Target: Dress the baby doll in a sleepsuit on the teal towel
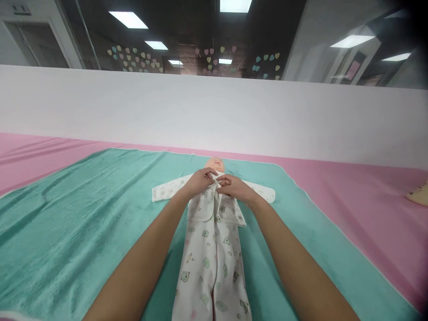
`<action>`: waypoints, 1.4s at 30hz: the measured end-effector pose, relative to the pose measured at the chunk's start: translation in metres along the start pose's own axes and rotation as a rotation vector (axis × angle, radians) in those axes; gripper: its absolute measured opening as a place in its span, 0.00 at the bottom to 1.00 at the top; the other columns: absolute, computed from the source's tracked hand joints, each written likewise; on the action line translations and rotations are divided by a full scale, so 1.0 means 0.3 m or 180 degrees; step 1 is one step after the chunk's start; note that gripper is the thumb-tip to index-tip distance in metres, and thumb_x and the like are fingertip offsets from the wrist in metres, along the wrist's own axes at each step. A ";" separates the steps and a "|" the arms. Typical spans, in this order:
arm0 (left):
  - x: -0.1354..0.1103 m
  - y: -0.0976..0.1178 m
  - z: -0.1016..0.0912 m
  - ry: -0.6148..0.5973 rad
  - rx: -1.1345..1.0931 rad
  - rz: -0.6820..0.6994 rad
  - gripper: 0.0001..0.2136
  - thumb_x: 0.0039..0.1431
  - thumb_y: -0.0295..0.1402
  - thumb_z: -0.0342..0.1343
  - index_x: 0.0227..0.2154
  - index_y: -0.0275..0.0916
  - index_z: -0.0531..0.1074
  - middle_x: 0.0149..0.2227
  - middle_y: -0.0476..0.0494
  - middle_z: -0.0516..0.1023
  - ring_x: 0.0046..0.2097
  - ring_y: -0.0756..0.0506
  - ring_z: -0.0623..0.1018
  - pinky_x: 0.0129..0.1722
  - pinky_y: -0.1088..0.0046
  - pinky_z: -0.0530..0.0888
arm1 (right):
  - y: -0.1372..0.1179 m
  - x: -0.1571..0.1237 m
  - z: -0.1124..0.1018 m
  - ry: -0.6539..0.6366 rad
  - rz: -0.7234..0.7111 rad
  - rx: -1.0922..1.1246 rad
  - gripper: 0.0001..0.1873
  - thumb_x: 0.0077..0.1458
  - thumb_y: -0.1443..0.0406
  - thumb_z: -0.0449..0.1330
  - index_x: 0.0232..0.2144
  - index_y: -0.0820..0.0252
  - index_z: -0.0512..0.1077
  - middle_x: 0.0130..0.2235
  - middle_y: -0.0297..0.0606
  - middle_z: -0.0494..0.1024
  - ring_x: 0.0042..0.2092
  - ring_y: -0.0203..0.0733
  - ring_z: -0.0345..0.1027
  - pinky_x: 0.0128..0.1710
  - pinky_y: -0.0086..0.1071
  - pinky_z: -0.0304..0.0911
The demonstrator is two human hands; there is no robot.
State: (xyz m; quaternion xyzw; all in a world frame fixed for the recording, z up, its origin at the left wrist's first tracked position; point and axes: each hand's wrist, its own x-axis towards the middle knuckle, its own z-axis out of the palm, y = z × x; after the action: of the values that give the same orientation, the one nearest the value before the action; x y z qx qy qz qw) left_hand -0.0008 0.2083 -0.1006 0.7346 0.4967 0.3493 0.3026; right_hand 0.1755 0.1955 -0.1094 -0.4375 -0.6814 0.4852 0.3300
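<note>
A baby doll (214, 163) lies on its back on a teal towel (83, 223), dressed in a white printed romper (212, 258) with its sleeves spread to both sides. My left hand (199, 180) and my right hand (234, 185) meet at the doll's chest just below its chin. Both hands have their fingers curled and pinch the front edges of the romper near the collar. The doll's head shows only partly above my fingers.
The teal towel lies on a pink sheet (351, 200) that covers the surface. A white partition (214, 111) runs along the far side. A pale tan object (419, 194) pokes in at the right edge.
</note>
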 end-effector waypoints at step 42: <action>-0.227 0.034 0.028 0.0201 0.0598 0.0189 0.06 0.55 0.32 0.48 0.25 0.41 0.68 0.29 0.48 0.73 0.32 0.47 0.71 0.30 0.73 0.65 | 0.058 -0.160 0.162 0.1198 -0.0322 -0.0102 0.09 0.47 0.59 0.58 0.31 0.55 0.73 0.30 0.34 0.75 0.30 0.37 0.64 0.31 0.31 0.59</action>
State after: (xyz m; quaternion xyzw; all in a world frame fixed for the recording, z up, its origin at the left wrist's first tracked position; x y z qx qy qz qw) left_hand -0.0064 0.1401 -0.1118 0.7628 0.5147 0.3329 0.2061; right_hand 0.1570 0.1360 -0.1424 -0.4909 -0.6363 0.3668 0.4686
